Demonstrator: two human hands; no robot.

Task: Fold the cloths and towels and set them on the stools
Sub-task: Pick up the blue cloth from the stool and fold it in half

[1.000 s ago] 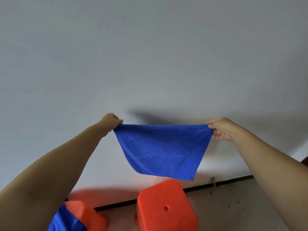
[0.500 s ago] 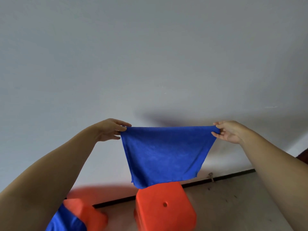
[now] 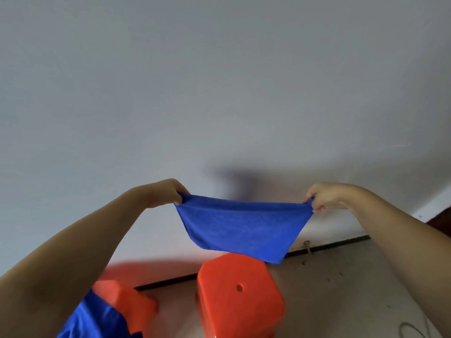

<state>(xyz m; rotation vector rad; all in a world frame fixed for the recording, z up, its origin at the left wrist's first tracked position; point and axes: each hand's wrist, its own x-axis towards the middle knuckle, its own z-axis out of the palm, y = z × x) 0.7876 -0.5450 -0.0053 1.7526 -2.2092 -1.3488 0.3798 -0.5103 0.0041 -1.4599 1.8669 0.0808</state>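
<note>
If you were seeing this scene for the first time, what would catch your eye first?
A bright blue microfibre cloth stretched in mid-air at centre, its top corners pinched by the left hand and right hand. Just below it stands an orange plastic stool; at lower left, a second orange stool carries more blue fabric.

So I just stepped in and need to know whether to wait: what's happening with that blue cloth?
A person holds a blue cloth in the air, the left hand pinching one top corner and the right hand the other. It hangs over an orange stool whose seat is bare. A second orange stool to the left already carries blue fabric.
</note>
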